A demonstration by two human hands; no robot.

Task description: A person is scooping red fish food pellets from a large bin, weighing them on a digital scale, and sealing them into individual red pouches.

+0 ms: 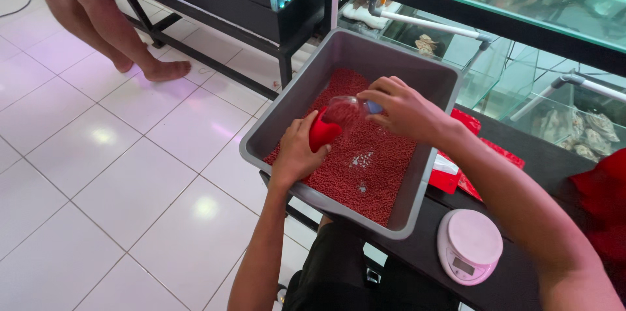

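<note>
- Nearest, at the worktop's [417, 246] near edge, a round pink kitchen scale [468, 246] sits unloaded, well apart from both hands.
- The grey plastic bin [287, 105] overhangs the worktop's left edge, floored with small red pellets [372, 174].
- The left hand [297, 154] is closed around a red scoop [323, 132], low over the pellets near the bin's left wall. The scoop looks stiff and light; its back end, where the palm wraps it, seems the sound hold.
- The right hand [404, 112] grips a small clear bottle [345, 110], tilted mouth-first to the scoop. Thin plastic, likely light, smooth and easily squeezed, so hold the body gently.
- Beyond, red packets [486, 148], then glass aquarium tanks [521, 4].
</note>
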